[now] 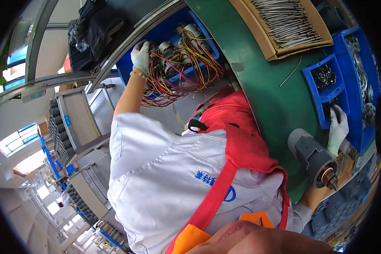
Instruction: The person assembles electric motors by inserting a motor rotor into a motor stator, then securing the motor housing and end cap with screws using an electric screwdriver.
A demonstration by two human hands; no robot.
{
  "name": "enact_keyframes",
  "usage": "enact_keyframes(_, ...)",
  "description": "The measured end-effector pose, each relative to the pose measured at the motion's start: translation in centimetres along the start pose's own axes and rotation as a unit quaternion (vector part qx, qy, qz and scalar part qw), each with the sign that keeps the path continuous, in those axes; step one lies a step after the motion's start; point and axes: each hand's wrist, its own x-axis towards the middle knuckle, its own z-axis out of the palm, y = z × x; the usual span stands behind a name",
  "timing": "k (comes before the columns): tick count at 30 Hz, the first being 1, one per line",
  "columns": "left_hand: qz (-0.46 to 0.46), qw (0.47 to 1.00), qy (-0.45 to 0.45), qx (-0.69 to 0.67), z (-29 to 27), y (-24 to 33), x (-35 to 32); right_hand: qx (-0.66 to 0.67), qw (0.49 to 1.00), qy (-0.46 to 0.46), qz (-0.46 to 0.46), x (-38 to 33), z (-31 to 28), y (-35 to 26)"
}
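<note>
My left hand (140, 57), in a white glove, is at the left side of a blue crate (125, 67) with its fingers curled in. Beside it lie several round motor end parts (167, 48) with red, yellow and dark wires (186, 80) spilling over the crate's near side. What the fingers hold there is hidden. At the right, my gloved right hand (338, 129) reaches into the nearer compartment of a small blue bin (335, 91), fingers bent and close together. Anything between them cannot be made out. A dark grey motor body (313, 154) with a copper-coloured end lies next to that wrist.
The green worktop (266, 93) carries a cardboard box (279, 53) of metal shafts and a thin bent rod (291, 72). Black rings fill the small bin's far compartment; metal rings (360, 63) lie in a larger blue bin. Dark clothing (93, 34) hangs beyond the frame rail.
</note>
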Motion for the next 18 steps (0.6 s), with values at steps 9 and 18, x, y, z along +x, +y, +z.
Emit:
enact_keyframes(9,0.008,0.778,-0.305,0.549,5.0,-10.8,7.7,0.295,0.943,0.065,0.139,-4.1,-0.5,3.1)
enact_keyframes(18,0.098,0.697,-0.353,0.617,2.3,-1.7,5.0,0.248,0.946,0.187,0.092,-11.7,-9.1,-3.0)
